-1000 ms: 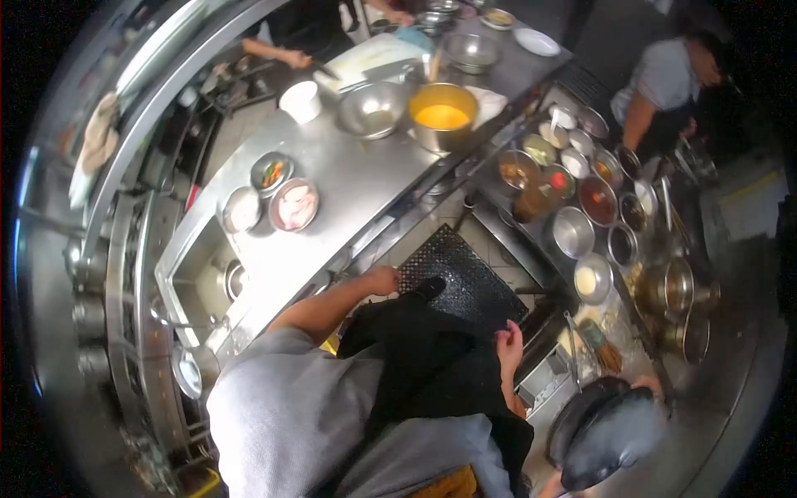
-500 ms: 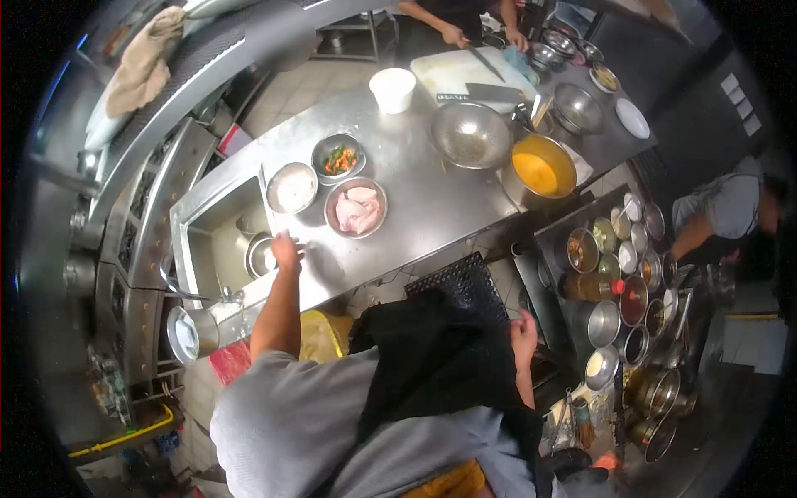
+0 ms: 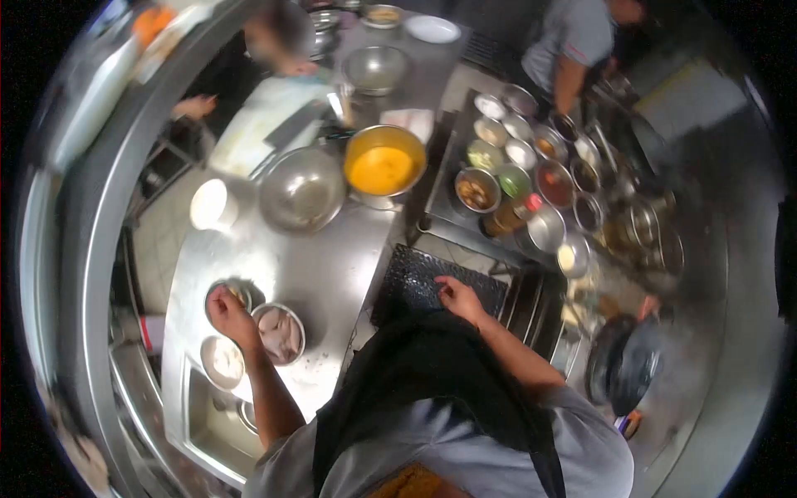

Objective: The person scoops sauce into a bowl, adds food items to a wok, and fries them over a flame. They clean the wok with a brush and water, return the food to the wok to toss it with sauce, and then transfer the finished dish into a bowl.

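My left hand (image 3: 232,317) is over a small metal bowl (image 3: 242,290), covering much of it and its contents. Its fingers curl closed; whatever is between them is hidden. Beside it on the steel counter stands a metal bowl of pale raw meat (image 3: 279,334), apparently chicken. A bowl of white food (image 3: 222,363) sits on the near side of my wrist, close to the sink (image 3: 198,415). My right hand (image 3: 460,299) hangs in front of my apron, above the black floor mat (image 3: 400,275), with loosely bent fingers apart and nothing visible in them.
A wide metal bowl (image 3: 302,191), a pot of orange liquid (image 3: 383,169) and a white tub (image 3: 212,204) stand farther along the counter. Beyond are a cutting board (image 3: 264,123) and cleaver (image 3: 297,123). Several ingredient containers (image 3: 520,155) fill the right station. Two co-workers stand nearby.
My view has turned to the right. My left hand has moved from above the sink edge to the small bowl. My right hand has come forward in front of my apron.
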Motion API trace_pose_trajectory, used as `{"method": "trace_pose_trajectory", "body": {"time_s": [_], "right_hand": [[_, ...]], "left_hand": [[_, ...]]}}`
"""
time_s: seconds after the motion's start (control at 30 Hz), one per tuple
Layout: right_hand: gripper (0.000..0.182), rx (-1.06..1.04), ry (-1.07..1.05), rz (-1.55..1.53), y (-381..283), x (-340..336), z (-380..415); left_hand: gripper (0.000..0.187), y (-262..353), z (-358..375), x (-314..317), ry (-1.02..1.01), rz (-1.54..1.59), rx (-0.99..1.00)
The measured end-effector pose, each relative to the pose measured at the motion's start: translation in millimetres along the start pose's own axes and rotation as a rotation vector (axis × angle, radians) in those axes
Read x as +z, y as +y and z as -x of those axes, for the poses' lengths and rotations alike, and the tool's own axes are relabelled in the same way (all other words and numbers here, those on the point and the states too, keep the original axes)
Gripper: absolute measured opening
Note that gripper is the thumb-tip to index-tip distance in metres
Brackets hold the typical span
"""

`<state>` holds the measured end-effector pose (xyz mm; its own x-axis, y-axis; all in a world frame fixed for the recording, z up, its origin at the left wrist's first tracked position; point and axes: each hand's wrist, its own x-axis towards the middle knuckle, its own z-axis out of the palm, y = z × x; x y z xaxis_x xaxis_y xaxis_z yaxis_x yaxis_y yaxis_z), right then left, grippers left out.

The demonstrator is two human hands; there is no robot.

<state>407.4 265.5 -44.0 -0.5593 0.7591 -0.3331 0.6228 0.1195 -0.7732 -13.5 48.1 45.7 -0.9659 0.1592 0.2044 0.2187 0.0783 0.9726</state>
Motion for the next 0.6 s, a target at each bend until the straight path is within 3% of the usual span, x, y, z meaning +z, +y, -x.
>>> {"method": "trace_pose_trajectory", "body": {"time_s": [0.03, 0.07, 0.13, 0.2, 0.23, 0.27, 0.33, 0.4, 0.47, 0.53, 0.57, 0.6], "right_hand": [[0.039, 0.041, -0.025, 0.036, 5.4, -3.2, 6.3], [0.039, 0.062, 0.004, 0.021, 13.1, -5.0, 13.5], [0.036, 0.113, 0.054, 0.010, 38.6, -12.2, 38.0], [0.034, 0.174, 0.168, 0.028, 77.1, -12.7, 64.3], [0.036, 0.244, 0.206, 0.025, 108.4, -5.1, 78.8], [0.039, 0.317, 0.251, 0.027, 138.3, -1.8, 97.1], [0.036, 0.542, 0.208, 0.136, 169.6, 2.7, 136.0], [0.034, 0.544, 0.237, -0.301, 321.5, 62.3, 194.3], [0.037, 0.576, -0.030, 0.267, 331.2, 64.3, 250.3], [0.039, 0.453, -0.089, 0.574, 376.0, 115.0, 296.1], [0.041, 0.390, -0.105, 0.729, 412.1, 142.2, 320.3], [0.041, 0.464, -0.048, 0.686, 404.3, 153.8, 341.1]], "left_hand": [[0.015, 6.0, -3.0, 22.3, -0.006, -0.244, 0.209], [0.012, -3.6, -8.2, 49.9, -0.025, -0.059, 0.182], [0.010, 1.3, 0.6, 88.5, -0.271, -0.051, 0.030], [0.010, -7.0, 16.9, 138.1, -0.387, 0.067, -0.083], [0.010, -36.3, 26.4, 167.3, -0.417, 0.076, 0.011], [0.009, -7.1, 44.7, 187.2, -0.514, -0.117, 0.482], [0.007, 20.3, 97.3, 228.1, -0.697, 0.103, 0.141], [0.008, 31.6, 141.2, 253.9, -0.907, 0.155, 0.190], [0.007, 52.7, 188.3, 267.3, -1.043, 0.262, 0.158], [0.006, 70.7, 232.5, 268.5, -1.228, 0.331, -0.113], [0.005, 77.5, 254.5, 269.5, -1.282, 0.314, -0.044], [0.005, 84.3, 278.6, 268.5, -1.378, 0.336, -0.030]]}}
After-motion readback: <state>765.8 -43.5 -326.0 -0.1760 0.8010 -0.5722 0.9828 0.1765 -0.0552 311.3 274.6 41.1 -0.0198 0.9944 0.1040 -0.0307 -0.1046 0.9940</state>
